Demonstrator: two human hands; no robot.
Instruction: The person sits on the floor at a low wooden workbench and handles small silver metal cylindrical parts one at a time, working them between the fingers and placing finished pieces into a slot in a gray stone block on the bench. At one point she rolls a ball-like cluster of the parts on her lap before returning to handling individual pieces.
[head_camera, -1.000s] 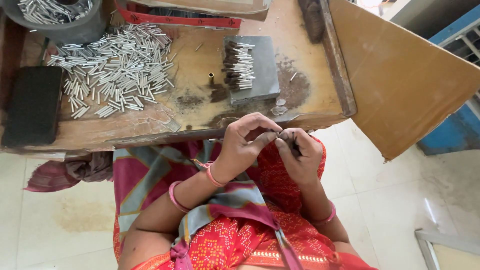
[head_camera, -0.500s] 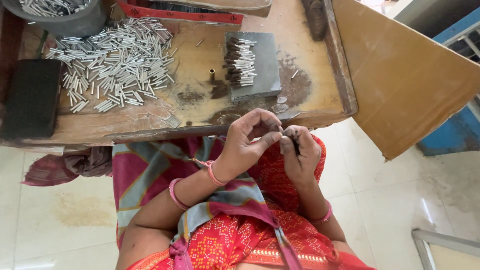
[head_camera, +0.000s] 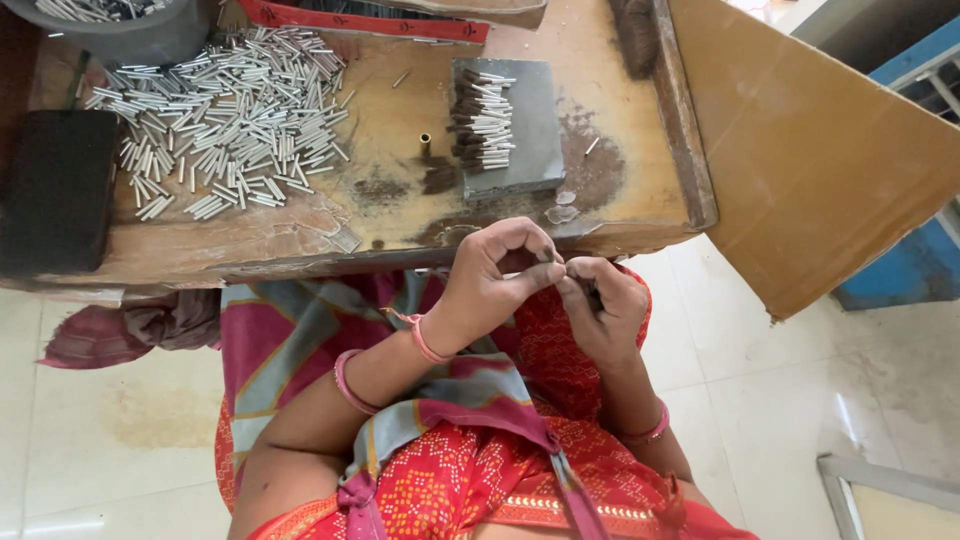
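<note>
Head view shows the left hand (head_camera: 490, 285) and right hand (head_camera: 600, 310) meeting just below the tabletop (head_camera: 400, 215) edge, fingertips pinched shut on one small dark piece (head_camera: 562, 268). Farther off, a short row of finished sticks (head_camera: 482, 118) lies on the grey block (head_camera: 525, 130); the big pile of silver tubes (head_camera: 225, 120) seems yet to be worked.

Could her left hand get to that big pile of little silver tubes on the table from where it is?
Probably yes. The left hand is pinched against the right hand at the near edge of the wooden table, and the pile of silver tubes lies open on its left side, with nothing standing between. It is busy, though.
</note>
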